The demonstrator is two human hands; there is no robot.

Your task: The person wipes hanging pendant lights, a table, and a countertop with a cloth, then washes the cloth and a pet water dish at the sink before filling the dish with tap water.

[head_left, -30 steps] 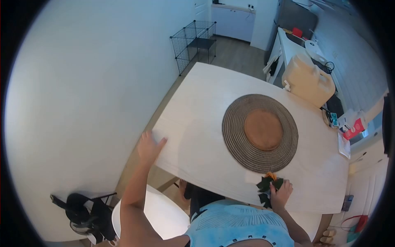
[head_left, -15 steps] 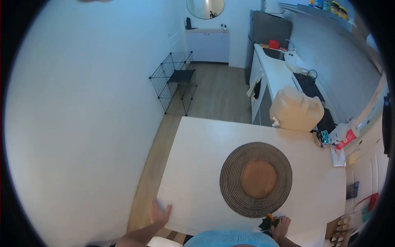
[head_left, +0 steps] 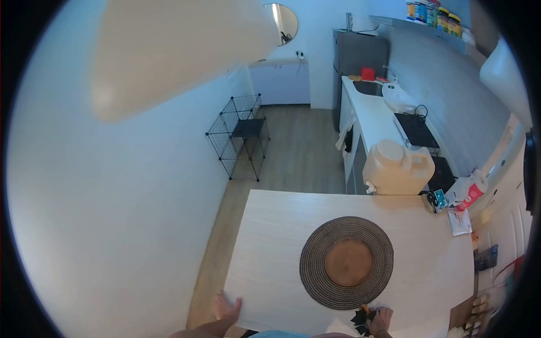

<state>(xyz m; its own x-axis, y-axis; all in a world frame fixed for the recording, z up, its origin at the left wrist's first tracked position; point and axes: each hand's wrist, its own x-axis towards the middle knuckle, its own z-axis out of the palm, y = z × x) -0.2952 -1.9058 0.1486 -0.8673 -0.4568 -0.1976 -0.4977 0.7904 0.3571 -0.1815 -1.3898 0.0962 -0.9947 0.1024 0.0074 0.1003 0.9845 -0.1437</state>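
My left hand [head_left: 226, 308] rests at the near left corner of the white table [head_left: 270, 236], its thumb spread away from the fingers. At the near edge, my right hand [head_left: 381, 320] is closed around a dark, leaf-like thing with an orange part [head_left: 360, 319]; its exact kind is hard to make out. Just beyond that hand lies a round woven placemat [head_left: 315, 276] with dark rings. A flat brown disc [head_left: 349, 262] covers its middle.
A large beige jug with a tap [head_left: 397, 169] stands at the table's far side. Small packets [head_left: 460, 221] lie at the right edge. Left of the kitchen counter [head_left: 377, 118] is a black wire rack [head_left: 236, 138]. A blurred pale shape [head_left: 169, 50] hangs overhead.
My view has tilted up, so the table and placemat sit lower in the picture and the pale overhead shape has come in. Both hands stay in about the same places.
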